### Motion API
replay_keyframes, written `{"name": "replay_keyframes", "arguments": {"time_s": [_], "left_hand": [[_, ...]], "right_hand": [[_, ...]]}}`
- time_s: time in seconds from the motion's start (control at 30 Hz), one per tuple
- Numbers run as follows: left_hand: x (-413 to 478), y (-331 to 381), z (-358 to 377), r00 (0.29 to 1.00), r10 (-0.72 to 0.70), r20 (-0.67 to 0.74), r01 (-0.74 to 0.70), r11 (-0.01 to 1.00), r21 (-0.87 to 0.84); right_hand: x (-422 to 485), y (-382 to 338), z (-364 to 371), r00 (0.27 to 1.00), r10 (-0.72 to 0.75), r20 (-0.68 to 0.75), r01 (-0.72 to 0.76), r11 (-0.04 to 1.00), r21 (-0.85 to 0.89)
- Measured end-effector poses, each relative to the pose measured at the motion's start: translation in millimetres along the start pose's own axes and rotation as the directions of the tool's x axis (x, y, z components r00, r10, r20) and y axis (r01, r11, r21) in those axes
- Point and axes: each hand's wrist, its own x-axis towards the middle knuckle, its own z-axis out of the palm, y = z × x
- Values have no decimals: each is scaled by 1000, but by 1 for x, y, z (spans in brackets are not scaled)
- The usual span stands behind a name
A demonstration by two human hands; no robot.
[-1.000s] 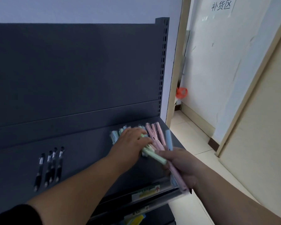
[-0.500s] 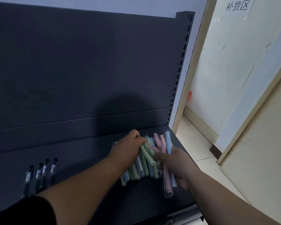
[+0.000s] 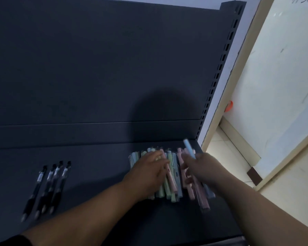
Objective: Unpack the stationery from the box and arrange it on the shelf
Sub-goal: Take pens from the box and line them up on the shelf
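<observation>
A heap of pastel pens (image 3: 172,176) in green, pink and blue lies on the dark shelf board (image 3: 100,174) near its right end. My left hand (image 3: 148,172) rests flat on the left half of the heap, fingers spread over the pens. My right hand (image 3: 201,167) sits at the heap's right side and holds a light blue pen (image 3: 189,148) that sticks up and back from its fingers. Pink pens lie under that hand. The box is not in view.
Several black pens (image 3: 46,187) lie side by side on the left part of the shelf. The dark back panel (image 3: 103,64) rises behind, with a slotted upright (image 3: 219,71) at the right. Beyond it are a pale door frame, tiled floor and white wall.
The heap has spread flatter on the shelf. My left hand has moved onto it with fingers spread. My right hand has lifted a blue pen upright. The camera has tilted closer over the shelf.
</observation>
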Motion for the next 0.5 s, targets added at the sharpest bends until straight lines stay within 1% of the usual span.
{"name": "replay_keyframes", "arguments": {"time_s": [0.07,0.1,0.17,0.23,0.27,0.3,0.33,0.37,0.43,0.5], "left_hand": [[-6,9,5,993,-15,120,6,997,76],[-7,11,8,988,-29,152,13,994,108],[-8,11,11,985,-62,162,44,993,113],[-11,9,12,992,-65,109,59,996,61],[-12,8,12,996,-48,77,46,999,26],[-14,9,11,999,-28,46,29,1000,-7],[-16,10,11,1000,-11,18,12,999,-30],[-17,10,11,1000,0,-19,-1,999,-38],[-19,13,12,998,-28,-61,26,999,-39],[-21,14,14,993,-97,-67,94,994,-48]], "right_hand": [[7,-2,-7,991,-80,-109,82,996,17],[10,-3,-9,978,-130,-163,140,989,50],[15,-2,-12,926,-269,-266,299,951,78],[19,3,-10,848,-449,-281,467,884,-2],[20,8,-9,806,-539,-244,530,841,-106],[23,13,-8,770,-615,-169,574,784,-237],[26,20,-6,745,-664,-66,602,711,-362],[29,27,-5,732,-680,42,621,640,-453],[35,41,-2,722,-660,210,653,547,-524],[38,52,-1,700,-649,298,688,503,-523]]}}
